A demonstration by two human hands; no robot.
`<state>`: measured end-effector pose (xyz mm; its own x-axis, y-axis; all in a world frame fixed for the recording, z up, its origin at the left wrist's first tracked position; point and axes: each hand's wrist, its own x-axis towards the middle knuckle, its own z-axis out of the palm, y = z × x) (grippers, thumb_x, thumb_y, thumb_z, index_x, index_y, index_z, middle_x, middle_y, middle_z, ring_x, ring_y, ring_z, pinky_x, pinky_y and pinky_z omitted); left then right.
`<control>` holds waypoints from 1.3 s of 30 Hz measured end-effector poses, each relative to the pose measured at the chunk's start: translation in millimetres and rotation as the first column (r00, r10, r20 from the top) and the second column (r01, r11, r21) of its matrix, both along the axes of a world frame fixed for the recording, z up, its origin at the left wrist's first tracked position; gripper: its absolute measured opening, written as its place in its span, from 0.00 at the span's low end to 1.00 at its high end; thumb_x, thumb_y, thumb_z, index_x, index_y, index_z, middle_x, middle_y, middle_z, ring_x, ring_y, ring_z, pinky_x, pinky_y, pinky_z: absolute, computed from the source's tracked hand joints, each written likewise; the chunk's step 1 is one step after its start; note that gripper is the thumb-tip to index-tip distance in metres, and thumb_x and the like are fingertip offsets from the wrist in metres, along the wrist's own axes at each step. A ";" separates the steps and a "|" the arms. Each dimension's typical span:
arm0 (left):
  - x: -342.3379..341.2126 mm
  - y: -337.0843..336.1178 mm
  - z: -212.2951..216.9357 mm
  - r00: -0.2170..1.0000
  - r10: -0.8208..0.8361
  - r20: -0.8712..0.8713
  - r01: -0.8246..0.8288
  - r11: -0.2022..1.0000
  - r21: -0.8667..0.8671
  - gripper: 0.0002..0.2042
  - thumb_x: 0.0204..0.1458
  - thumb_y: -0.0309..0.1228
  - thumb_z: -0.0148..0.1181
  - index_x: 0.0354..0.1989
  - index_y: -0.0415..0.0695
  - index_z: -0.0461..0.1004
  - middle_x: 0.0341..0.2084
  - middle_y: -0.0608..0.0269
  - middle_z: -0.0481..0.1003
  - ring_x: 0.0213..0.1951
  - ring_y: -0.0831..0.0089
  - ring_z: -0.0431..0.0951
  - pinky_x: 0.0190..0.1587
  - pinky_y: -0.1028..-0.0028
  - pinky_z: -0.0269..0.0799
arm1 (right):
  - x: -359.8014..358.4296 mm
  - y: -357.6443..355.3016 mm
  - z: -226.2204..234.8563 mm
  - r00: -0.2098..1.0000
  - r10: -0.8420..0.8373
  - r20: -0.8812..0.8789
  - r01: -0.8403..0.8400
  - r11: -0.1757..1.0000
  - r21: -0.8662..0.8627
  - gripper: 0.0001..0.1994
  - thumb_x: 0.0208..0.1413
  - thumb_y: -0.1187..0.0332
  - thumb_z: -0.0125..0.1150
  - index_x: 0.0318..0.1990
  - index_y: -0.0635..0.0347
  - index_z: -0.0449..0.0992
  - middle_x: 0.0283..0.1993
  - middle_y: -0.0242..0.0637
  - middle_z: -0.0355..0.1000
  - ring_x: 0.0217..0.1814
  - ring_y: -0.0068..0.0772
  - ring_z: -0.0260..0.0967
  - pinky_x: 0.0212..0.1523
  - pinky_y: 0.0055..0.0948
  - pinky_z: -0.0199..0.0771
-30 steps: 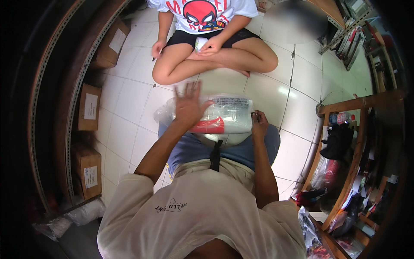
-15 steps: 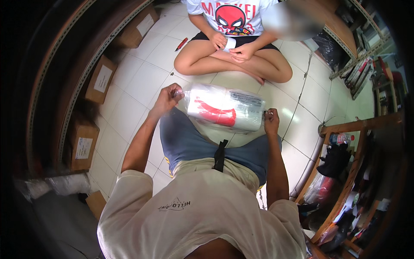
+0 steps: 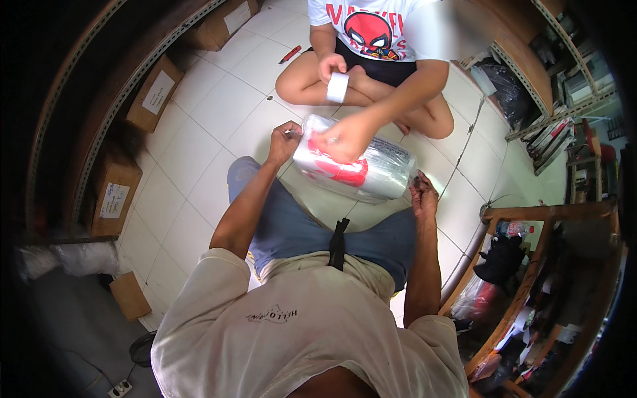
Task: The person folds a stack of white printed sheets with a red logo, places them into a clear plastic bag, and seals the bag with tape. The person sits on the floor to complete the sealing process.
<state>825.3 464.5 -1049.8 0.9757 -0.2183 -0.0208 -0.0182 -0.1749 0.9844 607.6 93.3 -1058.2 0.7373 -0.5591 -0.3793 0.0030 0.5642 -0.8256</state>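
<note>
A clear plastic-wrapped bundle with red inside [image 3: 371, 171] lies across my knees. My left hand [image 3: 285, 140] grips its left end and my right hand [image 3: 422, 194] holds its right end. A person sitting cross-legged opposite me presses one hand [image 3: 345, 136] on top of the bundle and holds a white tape roll [image 3: 338, 87] in the other hand.
Cardboard boxes [image 3: 114, 196] line the metal shelving on the left. A red pen-like tool [image 3: 290, 54] lies on the white tiled floor [image 3: 212, 113]. A wooden rack [image 3: 531, 219] with bags and bottles stands at the right.
The other person's hand has reached forward onto the bundle. My hands have shifted to grip both ends, and the bundle sits a little higher and tilted.
</note>
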 end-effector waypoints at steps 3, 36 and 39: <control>4.9 2.3 -13.0 1.000 0.032 0.001 -0.031 0.988 -0.153 0.06 0.47 0.14 0.56 0.26 0.38 0.76 0.25 0.65 0.77 0.28 0.82 0.72 0.32 0.78 0.70 | 3.7 0.5 -20.7 0.997 -0.063 0.035 0.055 0.980 0.192 0.20 0.55 0.81 0.44 0.56 0.74 0.67 0.62 0.48 0.62 0.61 0.38 0.63 0.53 0.34 0.77; 13.7 14.9 -38.3 0.980 -0.033 -0.195 -0.028 0.953 -0.301 0.07 0.47 0.13 0.58 0.29 0.38 0.79 0.32 0.62 0.79 0.36 0.72 0.78 0.43 0.72 0.75 | 16.9 -18.9 -12.0 0.987 -0.056 -0.149 0.052 0.998 -0.030 0.17 0.53 0.80 0.50 0.51 0.75 0.72 0.39 0.40 0.71 0.41 0.31 0.70 0.45 0.31 0.79; 13.9 11.7 -35.0 0.973 -0.041 -0.225 -0.033 0.949 -0.313 0.06 0.47 0.14 0.59 0.30 0.38 0.79 0.32 0.62 0.79 0.35 0.73 0.78 0.42 0.73 0.75 | 16.8 -22.3 -13.3 0.986 -0.051 -0.156 0.048 0.999 -0.027 0.18 0.53 0.79 0.50 0.52 0.74 0.72 0.40 0.41 0.71 0.41 0.31 0.70 0.45 0.32 0.78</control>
<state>839.3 476.2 -1084.8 0.9522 -0.2535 -0.1707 0.2112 0.1420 0.9671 624.4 71.0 -1071.5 0.6413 -0.6032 -0.4743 -0.0996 0.5475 -0.8309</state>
